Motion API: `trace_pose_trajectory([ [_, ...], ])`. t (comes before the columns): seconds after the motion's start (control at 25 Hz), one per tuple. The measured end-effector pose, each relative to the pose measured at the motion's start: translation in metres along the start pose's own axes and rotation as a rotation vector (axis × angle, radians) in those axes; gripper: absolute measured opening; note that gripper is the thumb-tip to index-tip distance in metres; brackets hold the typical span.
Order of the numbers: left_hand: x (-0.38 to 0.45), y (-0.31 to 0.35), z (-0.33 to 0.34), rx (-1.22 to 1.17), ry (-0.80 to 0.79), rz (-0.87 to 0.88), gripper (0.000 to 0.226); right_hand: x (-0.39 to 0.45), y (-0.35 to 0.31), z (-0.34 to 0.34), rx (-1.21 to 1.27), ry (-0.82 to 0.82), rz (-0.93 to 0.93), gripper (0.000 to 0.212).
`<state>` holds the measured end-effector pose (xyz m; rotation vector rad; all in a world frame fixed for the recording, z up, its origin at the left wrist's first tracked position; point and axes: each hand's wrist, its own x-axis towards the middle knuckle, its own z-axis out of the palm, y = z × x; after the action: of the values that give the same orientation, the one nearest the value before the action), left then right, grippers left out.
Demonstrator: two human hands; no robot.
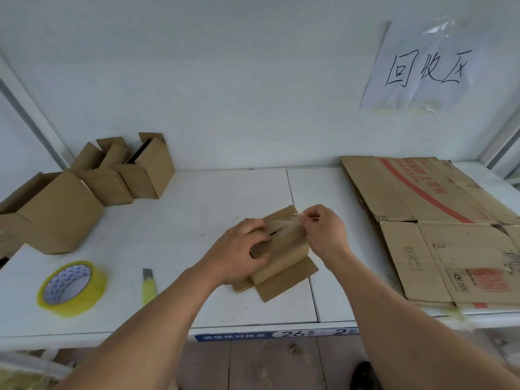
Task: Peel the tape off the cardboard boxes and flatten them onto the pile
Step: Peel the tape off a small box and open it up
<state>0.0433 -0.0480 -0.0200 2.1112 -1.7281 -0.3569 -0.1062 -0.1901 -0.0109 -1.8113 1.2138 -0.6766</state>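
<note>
A small brown cardboard box (284,257) sits in the middle of the white shelf, its bottom flaps splayed toward me. My left hand (239,249) presses on its left side and holds it down. My right hand (323,229) pinches a strip of clear tape (287,220) that lifts off the box's top seam. Several more small boxes (123,173) stand at the back left. The pile of flattened cardboard (439,220) lies on the right of the shelf.
A roll of yellowish clear tape (71,288) lies at the front left. A yellow utility knife (148,285) rests beside it. A handwritten paper sign (419,71) is taped to the wall. The shelf's front edge (275,333) carries a blue label.
</note>
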Motion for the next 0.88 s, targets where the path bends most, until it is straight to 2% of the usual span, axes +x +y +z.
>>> trace_pose_trajectory([
  [0.12, 0.002, 0.004, -0.002, 0.016, 0.005, 0.015, 0.048, -0.002, -0.001, 0.007, -0.456, -0.022, -0.273, 0.014],
  [0.32, 0.001, 0.002, 0.001, -0.014, 0.010, 0.035, 0.050, -0.006, -0.008, 0.002, -0.726, -0.327, -0.486, 0.023],
  [0.4, 0.000, 0.003, 0.000, -0.023, 0.016, 0.064, 0.046, -0.008, -0.011, 0.001, -0.701, -0.402, -0.522, 0.027],
  [0.52, -0.002, 0.000, -0.003, -0.046, -0.009, 0.071, 0.046, -0.004, -0.019, 0.002, -0.622, -0.527, -0.463, 0.039],
  [0.72, -0.001, -0.003, -0.002, -0.055, -0.032, -0.009, 0.047, 0.002, -0.020, 0.000, -0.666, -0.477, -0.445, 0.013],
  [0.88, -0.002, -0.003, -0.002, -0.055, -0.012, -0.003, 0.045, -0.005, -0.014, 0.000, -0.524, -0.284, -0.384, 0.005],
])
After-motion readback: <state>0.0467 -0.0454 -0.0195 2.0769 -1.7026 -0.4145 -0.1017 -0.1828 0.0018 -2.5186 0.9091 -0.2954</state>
